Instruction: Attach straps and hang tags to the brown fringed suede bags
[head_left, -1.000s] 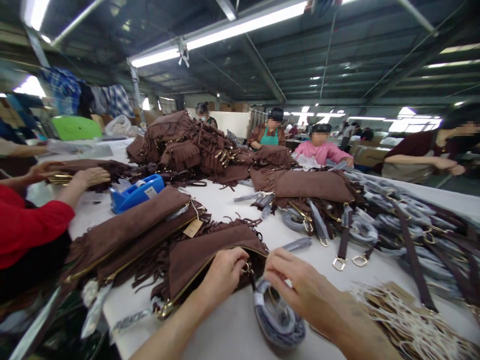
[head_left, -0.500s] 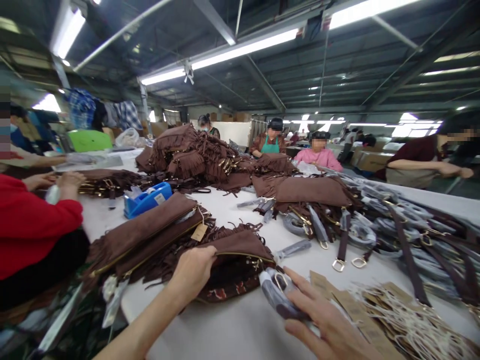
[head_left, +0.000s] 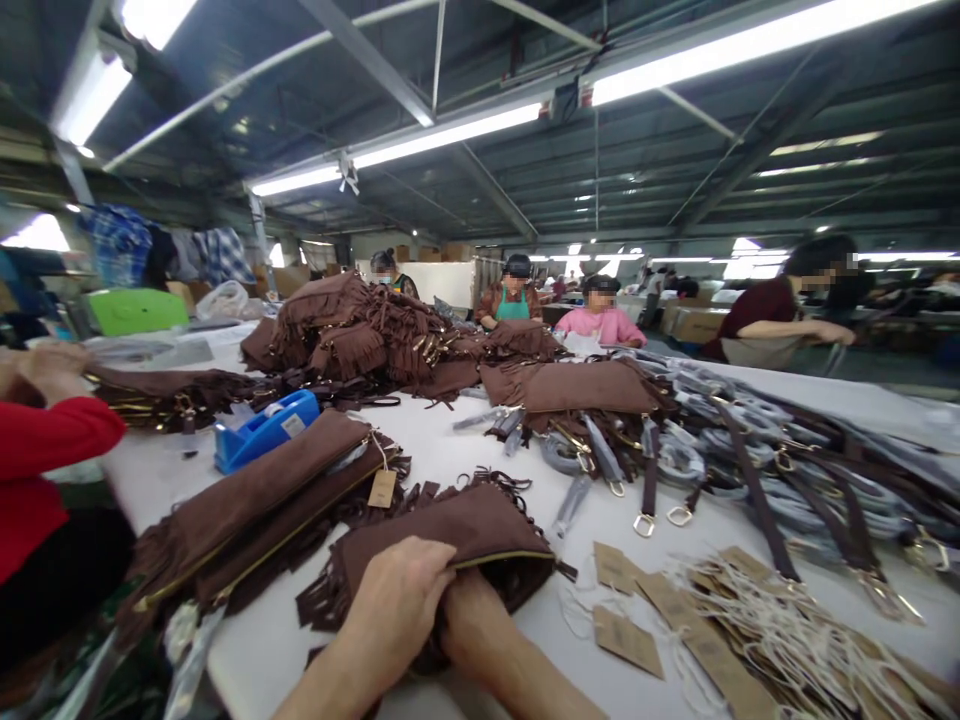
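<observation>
Over the feed I see the brown bag (head_left: 484, 522) on the bench (head_left: 442, 440), directly ahead. The fingers of my left hand (head_left: 401, 590) are closed on its upper edge, seemingly to raise the mouth for my right hand (head_left: 476, 612), which reaches inside; its fingers are hidden, so I cannot tell whether they grasp anything. Tags (head_left: 626, 640) lie to the right, probably for easy reach

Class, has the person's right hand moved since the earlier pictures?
Yes, the right hand has moved left, away from the cardboard tags, and into the fringed bag.
</observation>
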